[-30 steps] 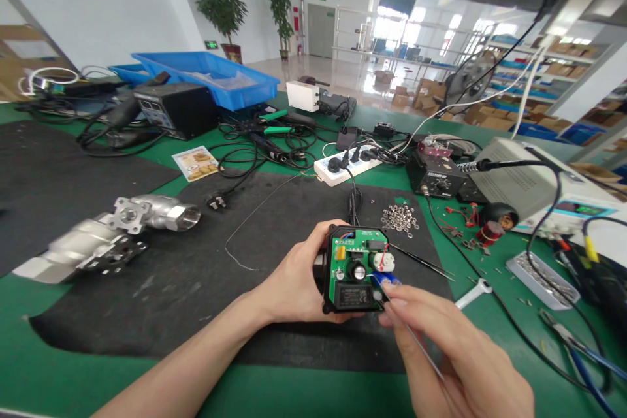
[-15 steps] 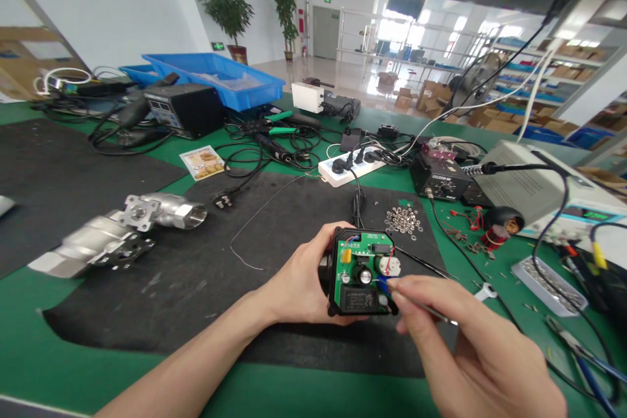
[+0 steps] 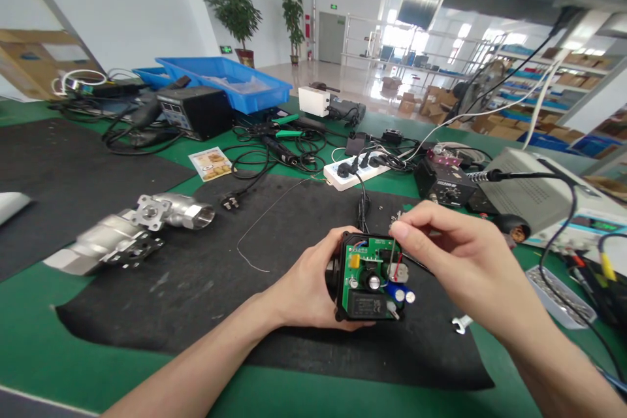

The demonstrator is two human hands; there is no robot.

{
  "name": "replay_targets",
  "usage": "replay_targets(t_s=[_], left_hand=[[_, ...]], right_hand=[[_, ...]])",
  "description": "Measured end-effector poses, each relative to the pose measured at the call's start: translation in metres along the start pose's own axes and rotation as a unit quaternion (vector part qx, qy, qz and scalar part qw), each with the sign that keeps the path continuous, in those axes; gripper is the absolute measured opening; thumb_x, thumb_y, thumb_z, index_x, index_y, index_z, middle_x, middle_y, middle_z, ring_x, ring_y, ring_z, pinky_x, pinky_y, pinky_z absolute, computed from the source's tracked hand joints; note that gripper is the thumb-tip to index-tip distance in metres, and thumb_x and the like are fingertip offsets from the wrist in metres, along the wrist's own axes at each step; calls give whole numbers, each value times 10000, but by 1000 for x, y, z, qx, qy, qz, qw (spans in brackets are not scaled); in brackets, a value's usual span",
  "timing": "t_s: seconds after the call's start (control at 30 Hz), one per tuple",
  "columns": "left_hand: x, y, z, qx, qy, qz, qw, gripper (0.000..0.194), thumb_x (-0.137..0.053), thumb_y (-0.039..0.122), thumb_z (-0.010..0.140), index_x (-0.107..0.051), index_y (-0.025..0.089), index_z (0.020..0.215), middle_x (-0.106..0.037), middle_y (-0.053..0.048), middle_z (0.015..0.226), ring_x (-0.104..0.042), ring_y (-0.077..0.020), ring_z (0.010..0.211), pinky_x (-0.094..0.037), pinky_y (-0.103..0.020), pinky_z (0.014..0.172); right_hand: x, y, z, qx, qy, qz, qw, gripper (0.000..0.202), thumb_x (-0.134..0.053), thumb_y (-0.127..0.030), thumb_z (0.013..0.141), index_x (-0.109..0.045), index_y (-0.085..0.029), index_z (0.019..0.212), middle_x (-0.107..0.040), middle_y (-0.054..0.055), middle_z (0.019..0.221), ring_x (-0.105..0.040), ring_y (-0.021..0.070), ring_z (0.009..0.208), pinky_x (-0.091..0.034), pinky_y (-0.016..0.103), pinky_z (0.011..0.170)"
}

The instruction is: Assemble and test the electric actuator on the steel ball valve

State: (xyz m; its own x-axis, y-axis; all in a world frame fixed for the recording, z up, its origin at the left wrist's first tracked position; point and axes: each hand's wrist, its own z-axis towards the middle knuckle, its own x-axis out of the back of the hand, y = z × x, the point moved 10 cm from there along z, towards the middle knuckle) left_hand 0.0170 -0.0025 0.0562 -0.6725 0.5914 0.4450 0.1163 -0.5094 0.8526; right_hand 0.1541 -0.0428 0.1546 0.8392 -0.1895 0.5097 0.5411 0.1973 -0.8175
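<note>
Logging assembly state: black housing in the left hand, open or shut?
Open: the black housing is uncovered at the front, its circuit board exposed.

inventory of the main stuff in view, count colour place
circuit board: 1, green, in housing
housing: 1, black, centre
thin tool: 1, silver, over board
valve bodies: 2, silver, left
mats: 2, black, on bench
power strip: 1, white, behind housing
trays: 2, blue, back left
wrench: 1, silver, right
parts box: 1, white, right
plants: 2, green, background
cables: uncounted, mostly black, bench
left hand: 1, bare, on housing
right hand: 1, bare, on tool
</note>
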Motion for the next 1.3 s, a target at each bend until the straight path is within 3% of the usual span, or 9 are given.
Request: replay_targets(t_s=[0.2,0.4,0.7,0.93,1.3], left_hand=[[-1,-2,-1,-12,14,-3,1000,975,-923,402,626,-354,276,1407,-651,-40,1305,-696,-225,1097,-543,-314,975],[-1,-6,-3,-14,21,-4,1000,1012,-935,416,597,-356,283,1416,-663,-23,1284,-694,-227,1112,-531,-312,995],[-1,-7,-2,-13,20,-22,999,1006,-934,397,601,-359,284,1418,-667,-13,1267,-695,-216,1091,-532,-297,969],[0,-6,-2,-10,23,-26,999,999,-939,400,598,-364,273,1406,-666,-10,1247,-693,-202,1049,-527,-288,955],[-2,-8,-1,-8,16,-21,1000,1011,-934,415,620,-328,285,1419,-657,-5,1245,-693,-193,1055,-536,-288,935]], right_hand=[[-24,20,34,-48,-92,44,994,229,-653,-312,935,-694,-175,755,-636,-31,736,-534,122,714,-415,250,669],[-45,48,38,-125,-143,57,980,242,-676,-339,867,-658,-171,693,-623,-20,725,-508,135,714,-386,263,653],[-38,45,27,-131,-139,49,980,299,-689,-459,905,-729,-170,842,-658,-3,768,-507,138,707,-387,263,615],[-31,31,25,-63,-119,16,991,284,-624,-436,972,-697,-184,863,-643,-19,796,-502,134,732,-402,276,678],[-27,35,23,-63,-88,-36,993,270,-587,-422,978,-661,-207,832,-601,-31,761,-479,138,698,-374,295,643]])
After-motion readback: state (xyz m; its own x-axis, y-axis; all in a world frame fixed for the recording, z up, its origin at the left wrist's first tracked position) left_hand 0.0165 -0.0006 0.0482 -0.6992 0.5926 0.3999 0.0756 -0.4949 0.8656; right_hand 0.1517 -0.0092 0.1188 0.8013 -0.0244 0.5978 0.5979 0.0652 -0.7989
